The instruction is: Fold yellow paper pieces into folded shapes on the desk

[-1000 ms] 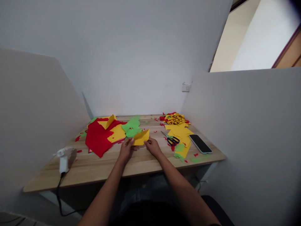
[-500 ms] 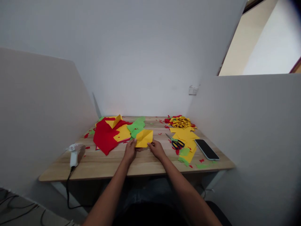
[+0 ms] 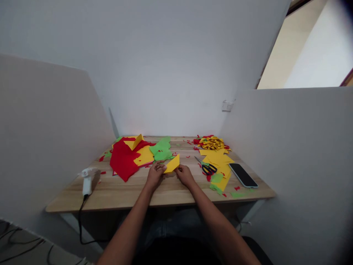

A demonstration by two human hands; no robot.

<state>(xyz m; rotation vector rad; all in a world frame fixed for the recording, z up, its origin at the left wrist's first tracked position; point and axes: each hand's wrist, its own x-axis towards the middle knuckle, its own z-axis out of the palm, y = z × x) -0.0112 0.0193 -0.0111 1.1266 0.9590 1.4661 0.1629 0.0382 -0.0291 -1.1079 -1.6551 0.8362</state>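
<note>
A small yellow sheet of paper (image 3: pixel 173 164), folded over with a slanting edge, is held between my two hands just above the table's front half. My left hand (image 3: pixel 156 174) pinches its lower left corner, thumb on top. At the lower right edge, my right hand (image 3: pixel 184 174) is closed on the same paper. Just beyond the paper lies a cut green sheet (image 3: pixel 161 149). To the right of my right hand rest dark-handled scissors (image 3: pixel 206 168), blades pointing away and left.
Red sheets (image 3: pixel 122 160) and yellow sheets (image 3: pixel 145 156) lie at left. At right are loose yellow papers (image 3: pixel 216 158), a heap of folded yellow pieces (image 3: pixel 212 142) and a phone (image 3: pixel 243 175). A white corded glue gun (image 3: pixel 86 183) stands near the left edge. Side panels flank the table (image 3: pixel 118 197).
The yellow paper, spread open with creases before, is now folded over into a narrower slanted shape. My left hand has shifted slightly to the right along with its edge.
</note>
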